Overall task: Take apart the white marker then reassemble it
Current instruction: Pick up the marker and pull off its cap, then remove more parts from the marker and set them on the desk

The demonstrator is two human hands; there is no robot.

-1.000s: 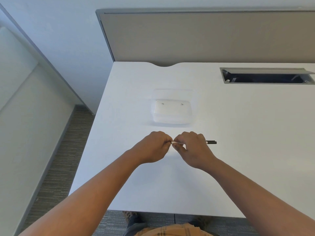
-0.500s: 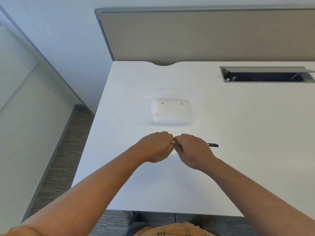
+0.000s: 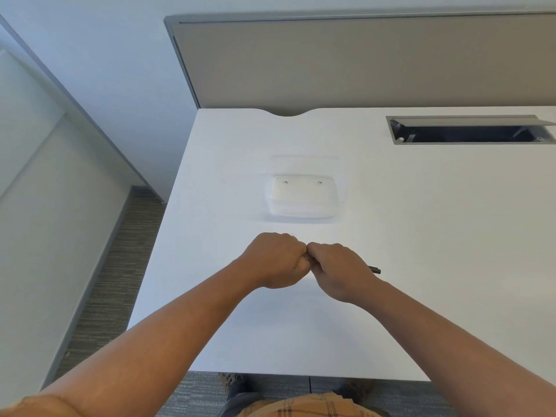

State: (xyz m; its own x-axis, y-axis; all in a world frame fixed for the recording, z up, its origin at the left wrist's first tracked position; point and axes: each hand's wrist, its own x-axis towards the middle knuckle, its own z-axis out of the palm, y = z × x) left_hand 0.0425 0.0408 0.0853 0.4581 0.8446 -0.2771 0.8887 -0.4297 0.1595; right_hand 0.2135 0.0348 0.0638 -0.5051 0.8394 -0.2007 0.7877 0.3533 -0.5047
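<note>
Both my fists are closed side by side over the white desk (image 3: 421,236), knuckles touching. My left hand (image 3: 275,260) and my right hand (image 3: 338,270) grip the white marker between them, and its white body is hidden inside the fingers. Only the marker's black end (image 3: 375,269) sticks out to the right of my right hand, just above the desk surface.
A clear plastic container (image 3: 304,197) stands on the desk just beyond my hands. An open cable slot (image 3: 469,130) with a grey lid lies at the back right. A beige partition (image 3: 361,64) closes the far edge. The desk's left edge drops to carpeted floor.
My hands have pushed together until the knuckles touch. The short white stretch of marker seen between them is now covered, and the black end sticks out less.
</note>
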